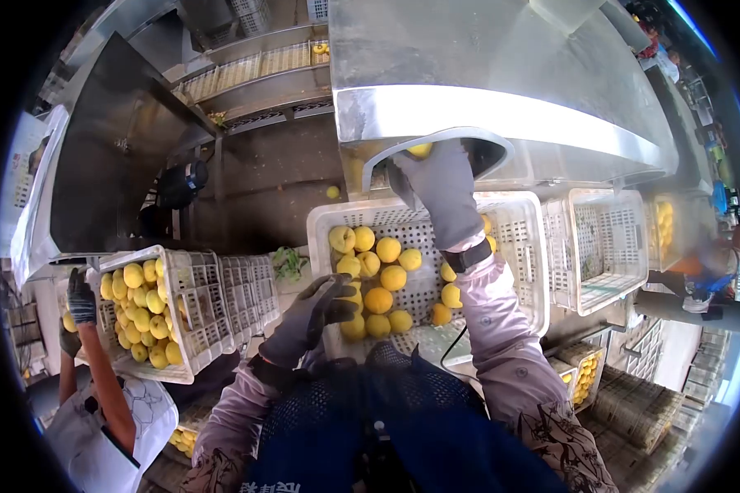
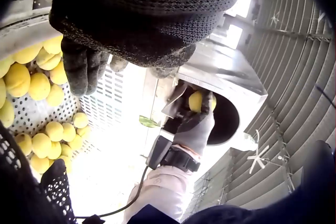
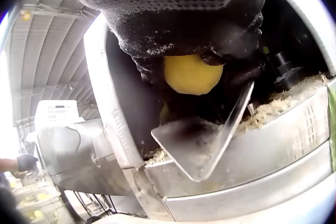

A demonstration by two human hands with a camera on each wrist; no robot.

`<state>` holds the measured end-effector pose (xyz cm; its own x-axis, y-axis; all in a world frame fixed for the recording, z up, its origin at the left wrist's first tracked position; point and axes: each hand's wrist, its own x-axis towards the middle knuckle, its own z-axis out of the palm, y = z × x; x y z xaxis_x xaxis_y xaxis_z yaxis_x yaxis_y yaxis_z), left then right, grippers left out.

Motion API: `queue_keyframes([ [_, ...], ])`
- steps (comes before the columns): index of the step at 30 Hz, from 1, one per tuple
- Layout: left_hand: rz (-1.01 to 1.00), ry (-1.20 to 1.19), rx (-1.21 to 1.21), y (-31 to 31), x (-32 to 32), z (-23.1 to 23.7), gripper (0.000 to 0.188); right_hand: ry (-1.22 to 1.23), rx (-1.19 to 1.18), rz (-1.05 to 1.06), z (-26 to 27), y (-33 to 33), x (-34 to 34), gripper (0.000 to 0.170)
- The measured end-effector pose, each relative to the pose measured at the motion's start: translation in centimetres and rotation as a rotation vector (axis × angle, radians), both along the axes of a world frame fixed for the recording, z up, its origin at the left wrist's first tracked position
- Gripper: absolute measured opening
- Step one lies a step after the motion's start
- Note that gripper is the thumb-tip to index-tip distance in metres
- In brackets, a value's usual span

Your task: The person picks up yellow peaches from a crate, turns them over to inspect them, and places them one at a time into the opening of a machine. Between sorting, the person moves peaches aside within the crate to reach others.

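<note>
My gloved right hand (image 1: 440, 177) reaches into the rounded opening of a metal machine (image 1: 501, 115). In the right wrist view its fingers grip a yellow fruit (image 3: 193, 75) above a bent V-shaped metal plate (image 3: 197, 148). The same fruit (image 2: 196, 101) shows inside the opening in the left wrist view. My gloved left hand (image 1: 311, 316) hangs over the left side of a white crate (image 1: 543, 304), beside several yellow fruits (image 1: 378, 301). Its fingers are loosely bent; no fruit shows in its grasp in the left wrist view, where the glove (image 2: 142, 19) hides part of the crate.
To the left, another person's gloved hand (image 1: 80, 300) is beside a tilted crate (image 1: 191, 329) full of yellow fruit. Another white crate (image 1: 608, 287) stands at the right. A black cable (image 2: 137, 192) runs from a device at my right wrist. One fruit (image 1: 332, 192) lies beyond the crate.
</note>
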<state>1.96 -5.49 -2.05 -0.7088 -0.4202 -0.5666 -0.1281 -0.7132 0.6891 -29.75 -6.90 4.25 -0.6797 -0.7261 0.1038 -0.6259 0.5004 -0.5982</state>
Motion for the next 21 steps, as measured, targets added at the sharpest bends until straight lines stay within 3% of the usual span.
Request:
queue_keyframes([
  [2, -0.07, -0.073, 0.034, -0.5, -1.6, 0.0, 0.047, -0.169, -0.05, 0.125, 1.4, 0.0, -1.7, 0.064],
  [4, -0.149, -0.002, -0.04, -0.6, -2.8, -1.2, 0.049, -0.424, -0.052, 0.094, 5.4, 2.7, -1.3, 0.057],
  [5, -0.14, -0.032, -0.037, -0.6, -3.9, -0.6, 0.049, -0.39, -0.201, 0.163, 4.7, 4.8, -1.3, 0.051],
  [6, -0.118, -0.069, -0.039, -0.4, -5.1, -0.1, 0.048, -0.542, -0.328, 0.144, 2.7, 7.1, -1.4, 0.059],
  [8, -0.13, -0.077, -0.001, -0.4, -6.3, -2.5, 0.051, -0.851, -0.149, 0.051, 0.3, 13.3, -2.1, 0.067],
  [10, -0.169, -0.104, -0.01, 0.4, -7.6, -6.5, 0.054, -0.683, -0.025, -0.091, -8.3, 18.4, -5.3, 0.07],
  [12, -0.197, -0.135, -0.023, 1.1, -9.2, -7.7, 0.057, -0.489, 0.196, -0.21, -13.0, 21.9, -7.4, 0.084],
  [13, -0.328, -0.193, -0.156, 1.5, -10.6, -6.7, 0.061, -0.492, 0.199, -0.217, -15.9, 22.7, -8.5, 0.084],
  [14, -0.459, -0.249, -0.291, 1.8, -11.7, -6.6, 0.065, -0.366, 0.353, -0.17, -19.0, 22.9, -10.2, 0.089],
  [15, -0.614, -0.369, -0.393, 1.8, -12.8, -8.9, 0.077, -0.241, 0.507, -0.121, -20.3, 22.6, -11.2, 0.094],
  [16, -0.623, -0.375, -0.385, 2.3, -13.9, -11.4, 0.077, -0.251, 0.514, -0.126, -21.7, 22.6, -11.8, 0.094],
  [18, -0.706, -0.419, -1.123, 4.1, -15.5, -15.8, 0.087, -0.037, 0.645, -0.101, -22.6, 20.9, -10.4, 0.096],
  [19, -0.779, -0.462, -1.156, 4.5, -16.4, -16.6, 0.095, 0.173, 0.601, -0.145, -24.5, 20.6, -9.9, 0.089],
  [20, -0.801, -0.463, -1.138, 5.3, -17.3, -16.6, 0.095, 0.155, 0.62, -0.149, -24.7, 20.6, -9.9, 0.089],
  [21, -0.871, -0.506, -1.234, 6.0, -18.4, -16.1, 0.097, -0.218, 0.578, -0.167, -24.1, 20.1, -10.5, 0.082],
])
